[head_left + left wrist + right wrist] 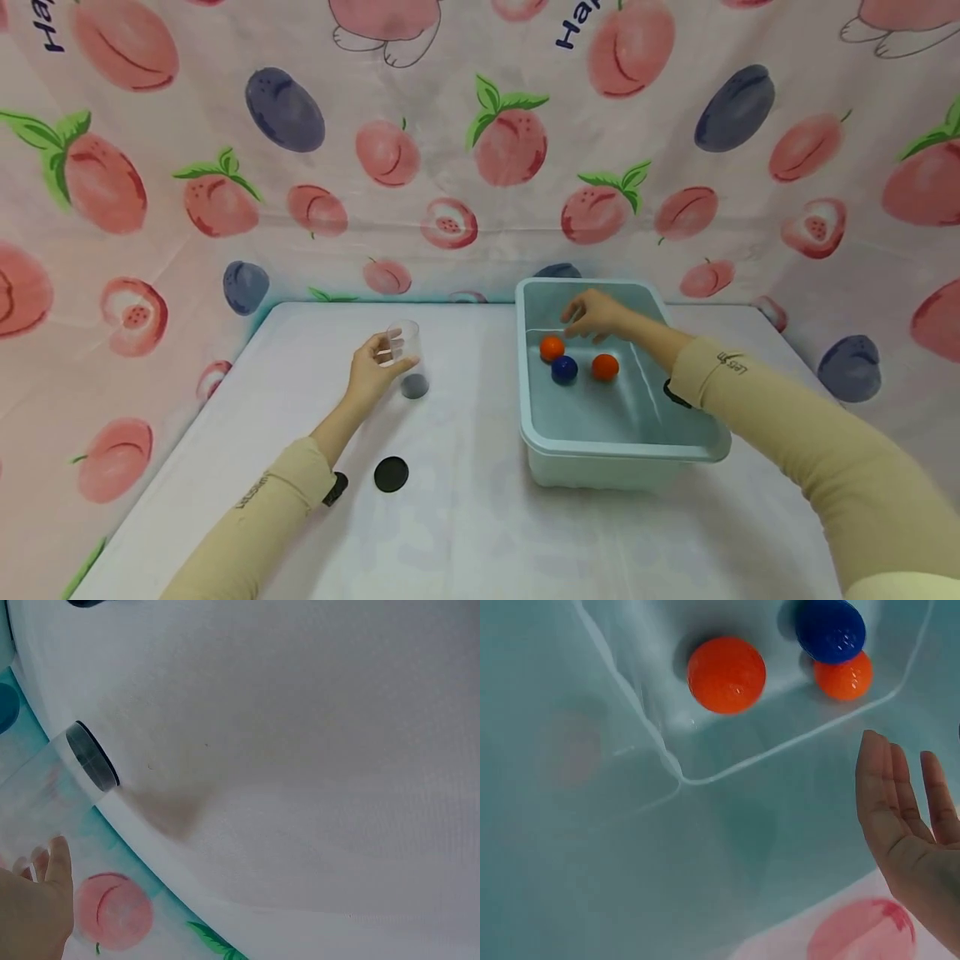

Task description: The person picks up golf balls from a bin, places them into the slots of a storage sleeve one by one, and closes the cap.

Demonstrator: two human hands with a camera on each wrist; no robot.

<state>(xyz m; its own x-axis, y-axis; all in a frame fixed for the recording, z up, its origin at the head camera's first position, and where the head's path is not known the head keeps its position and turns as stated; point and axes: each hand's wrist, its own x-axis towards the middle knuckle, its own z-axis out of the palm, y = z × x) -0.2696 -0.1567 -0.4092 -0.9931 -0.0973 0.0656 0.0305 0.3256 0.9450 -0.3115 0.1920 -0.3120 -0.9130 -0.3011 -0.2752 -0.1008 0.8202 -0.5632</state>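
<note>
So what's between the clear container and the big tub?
Just bare white tabletop between the clear container and the tub; the head view shows it.

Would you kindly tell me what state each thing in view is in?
Clear tube, roughly upright, no ball inside
Left hand, holding the tube
Bin, lidless, three balls inside
Right hand, empty, over the bin
Orange balls, apart, in the bin
Blue ball, beside one orange ball
Black disc, flat on the table
</note>
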